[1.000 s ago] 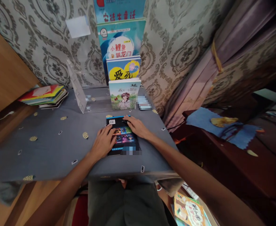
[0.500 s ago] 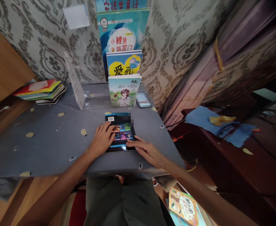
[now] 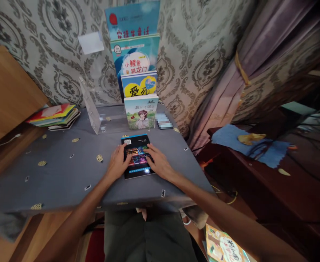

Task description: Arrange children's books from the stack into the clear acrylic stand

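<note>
A black book (image 3: 137, 152) with a barcode and rows of small coloured pictures lies on the grey tablecloth, its barcode side up. My left hand (image 3: 118, 162) grips its left edge, the thumb resting over the cover. At the right edge my right hand (image 3: 160, 163) holds it likewise, thumb and fingertips on the cover and the right side partly hidden. Just beyond stands a clear acrylic rack (image 3: 112, 123) with several books upright in tiers; the front one is a book with a cartoon girl on its cover (image 3: 141, 114).
A stack of thin books (image 3: 56, 116) lies at the table's back left. A pixelated item (image 3: 164, 122) sits right of the rack. Right of the table are a dark red cabinet (image 3: 238, 174) with a blue cloth (image 3: 225, 140) and a curtain (image 3: 217, 105). More books (image 3: 225, 247) lie below right.
My right hand has moved up along the book's right side and now grips its edge. The book has turned slightly. My view has tilted up, showing more of the rack's top book.
</note>
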Action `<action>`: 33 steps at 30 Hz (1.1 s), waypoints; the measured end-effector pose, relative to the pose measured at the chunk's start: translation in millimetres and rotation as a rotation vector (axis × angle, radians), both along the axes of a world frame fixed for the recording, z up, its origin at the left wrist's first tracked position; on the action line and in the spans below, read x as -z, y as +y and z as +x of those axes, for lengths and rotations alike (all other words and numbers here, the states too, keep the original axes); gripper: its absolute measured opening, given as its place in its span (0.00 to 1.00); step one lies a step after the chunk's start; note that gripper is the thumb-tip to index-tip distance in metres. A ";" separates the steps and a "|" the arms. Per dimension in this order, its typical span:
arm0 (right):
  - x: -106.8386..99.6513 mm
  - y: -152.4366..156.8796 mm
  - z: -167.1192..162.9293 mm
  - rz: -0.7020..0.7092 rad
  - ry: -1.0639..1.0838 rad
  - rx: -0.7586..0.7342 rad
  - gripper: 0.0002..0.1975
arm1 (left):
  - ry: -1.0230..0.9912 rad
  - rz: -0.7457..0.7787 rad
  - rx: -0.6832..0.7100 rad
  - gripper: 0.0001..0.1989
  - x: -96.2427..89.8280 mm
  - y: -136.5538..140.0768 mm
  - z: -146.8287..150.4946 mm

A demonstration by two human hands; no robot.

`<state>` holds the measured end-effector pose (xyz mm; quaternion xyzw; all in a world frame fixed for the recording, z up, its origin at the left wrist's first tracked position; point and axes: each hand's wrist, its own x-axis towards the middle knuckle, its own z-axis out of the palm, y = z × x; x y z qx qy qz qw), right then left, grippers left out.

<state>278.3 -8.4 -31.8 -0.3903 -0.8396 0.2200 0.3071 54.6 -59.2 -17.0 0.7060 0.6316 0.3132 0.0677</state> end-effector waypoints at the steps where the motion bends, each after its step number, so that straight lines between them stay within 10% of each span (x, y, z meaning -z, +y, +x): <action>1: 0.8 -0.7 -0.7 0.003 0.001 0.007 0.19 | -0.040 0.001 0.009 0.23 0.7 1.8 -1.7; 23: -0.3 19.9 11.3 -0.097 0.247 0.099 0.20 | 0.375 0.011 0.217 0.21 -15.3 14.0 42.2; 33: -17.7 11.2 8.6 -0.080 0.226 0.132 0.14 | 0.241 0.118 0.284 0.15 -13.7 18.6 36.2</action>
